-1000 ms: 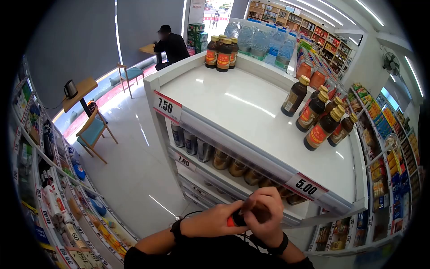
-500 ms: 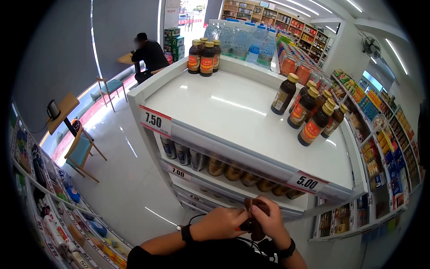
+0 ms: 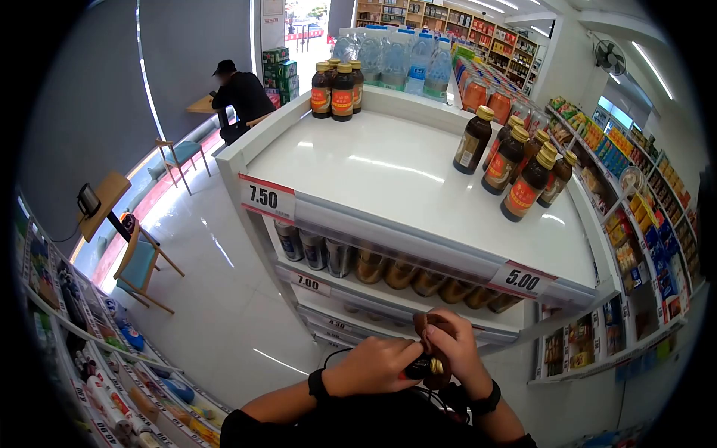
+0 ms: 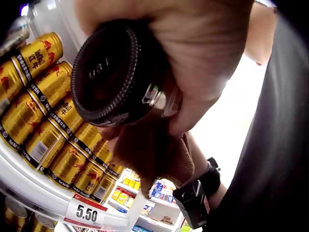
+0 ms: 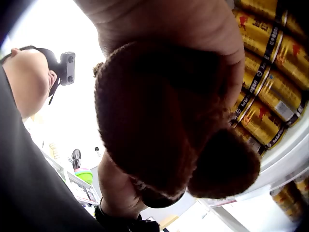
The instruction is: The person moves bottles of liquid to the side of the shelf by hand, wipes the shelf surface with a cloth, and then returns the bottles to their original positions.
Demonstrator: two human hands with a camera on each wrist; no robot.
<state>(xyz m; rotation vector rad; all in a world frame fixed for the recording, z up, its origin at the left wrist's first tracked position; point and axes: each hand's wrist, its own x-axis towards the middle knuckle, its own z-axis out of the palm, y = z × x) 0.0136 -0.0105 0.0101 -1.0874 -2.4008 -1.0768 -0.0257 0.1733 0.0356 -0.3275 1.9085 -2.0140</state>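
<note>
My left hand (image 3: 375, 366) grips a small dark bottle (image 3: 420, 367) lying on its side, gold cap toward the right hand. In the left wrist view the dark base of the bottle (image 4: 104, 72) faces the camera, with the left hand (image 4: 198, 53) wrapped round it. My right hand (image 3: 457, 349) pinches a brown cloth (image 3: 423, 326) beside the cap. The cloth (image 5: 145, 121) hangs in folds below the right hand (image 5: 178, 24) in the right wrist view, hiding most of the fingers. Both hands are in front of the shelf's lower tiers.
On the white top shelf (image 3: 358, 179) stand several brown bottles (image 3: 523, 193) at the right and more bottles (image 3: 342, 93) at the back left. Gold cans (image 4: 48, 92) fill a tier below. Water bottles (image 3: 422, 60) are behind. A person (image 3: 240, 97) sits at the far left.
The cloth has come away from the bottle's neck, and the gold cap shows now. The head view has shifted, while the bottles on the shelf have stayed in place.
</note>
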